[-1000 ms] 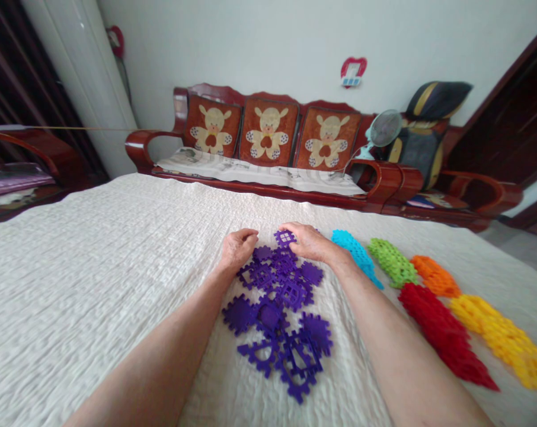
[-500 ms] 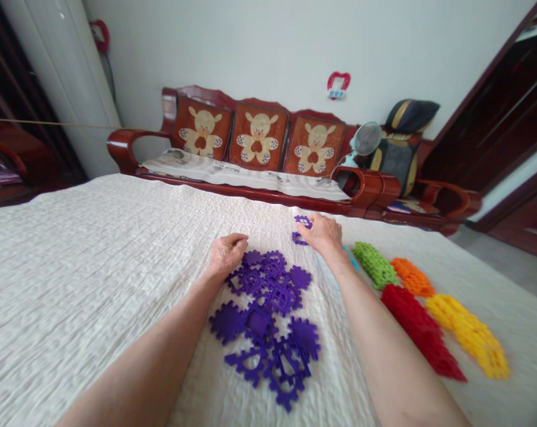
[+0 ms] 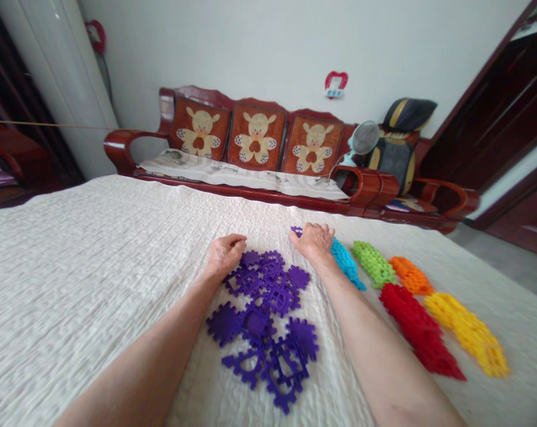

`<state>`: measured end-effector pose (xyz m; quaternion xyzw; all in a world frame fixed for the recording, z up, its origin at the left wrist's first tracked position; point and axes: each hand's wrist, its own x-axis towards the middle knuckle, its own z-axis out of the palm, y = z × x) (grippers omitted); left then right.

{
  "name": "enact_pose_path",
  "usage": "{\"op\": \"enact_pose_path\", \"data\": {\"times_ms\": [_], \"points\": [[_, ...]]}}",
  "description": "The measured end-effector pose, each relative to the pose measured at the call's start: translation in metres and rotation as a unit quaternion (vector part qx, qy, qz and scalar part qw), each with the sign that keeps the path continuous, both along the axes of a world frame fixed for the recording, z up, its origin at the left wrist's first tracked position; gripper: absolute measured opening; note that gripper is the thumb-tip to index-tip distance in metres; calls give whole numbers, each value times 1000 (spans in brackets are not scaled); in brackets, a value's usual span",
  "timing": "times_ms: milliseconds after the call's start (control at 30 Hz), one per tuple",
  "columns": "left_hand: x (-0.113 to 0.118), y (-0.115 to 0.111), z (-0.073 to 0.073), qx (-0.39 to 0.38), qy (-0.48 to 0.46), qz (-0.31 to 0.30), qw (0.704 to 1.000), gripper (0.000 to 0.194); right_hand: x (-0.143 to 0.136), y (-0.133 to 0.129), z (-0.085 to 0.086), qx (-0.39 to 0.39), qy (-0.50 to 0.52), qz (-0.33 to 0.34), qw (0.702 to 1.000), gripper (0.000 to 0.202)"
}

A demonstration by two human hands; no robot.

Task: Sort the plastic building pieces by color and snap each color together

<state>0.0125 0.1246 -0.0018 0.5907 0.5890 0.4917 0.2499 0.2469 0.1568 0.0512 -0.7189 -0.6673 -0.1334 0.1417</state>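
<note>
Pieces (image 3: 255, 324): flat, purple, toothed edges, some solid, some with window cutouts, overlapping loosely on white cloth (image 3: 95, 267). Left hand (image 3: 225, 254) curled beside their far end; right hand (image 3: 315, 241) at a stray piece (image 3: 297, 230), mostly hiding it. Can't tell whether either grip is pinching.

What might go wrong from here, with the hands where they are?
1. The right hand sits close beside the blue stack, so a sideways move might knock it.
2. The right hand hides most of the purple piece at its thumb, so a poor hold or misplacement could go unnoticed.
3. The left hand is right beside the loose, overlapping purple heap; brushing it might shift several pieces.
</note>
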Motion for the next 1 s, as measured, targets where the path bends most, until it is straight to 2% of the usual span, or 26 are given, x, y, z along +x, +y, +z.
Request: {"op": "enact_pose_path", "data": {"times_ms": [167, 267, 333, 400, 500, 600, 733, 867, 1000], "points": [[0, -1, 1, -5, -7, 6, 1000, 30, -3, -1, 2, 34, 35, -2, 999, 52], [0, -1, 1, -9, -15, 6, 1000, 31, -8, -2, 5, 54, 61, 72, 994, 39], [0, 0, 1, -8, -24, 5, 1000, 31, -12, -3, 8, 0, 93, 166, 982, 26], [-1, 1, -1, -2, -38, 4, 999, 32, -15, -5, 11, -103, 127, 253, 954, 19], [-1, 3, -2, 2, -51, 0, 999, 32, -20, -10, 13, -221, 136, 308, 915, 21], [-1, 2, -1, 0, -43, 3, 999, 31, -24, -14, 15, -265, 77, 318, 907, 26], [-1, 1, 0, 4, -30, 8, 1000, 30, -28, -15, 14, -259, 38, 286, 922, 22], [-1, 1, -1, 7, -27, 8, 1000, 29, -21, -11, 11, -262, 102, 276, 919, 21], [-1, 1, 0, 2, -27, 11, 1000, 29, -10, -8, 16, -292, 231, 301, 878, 16]]}}
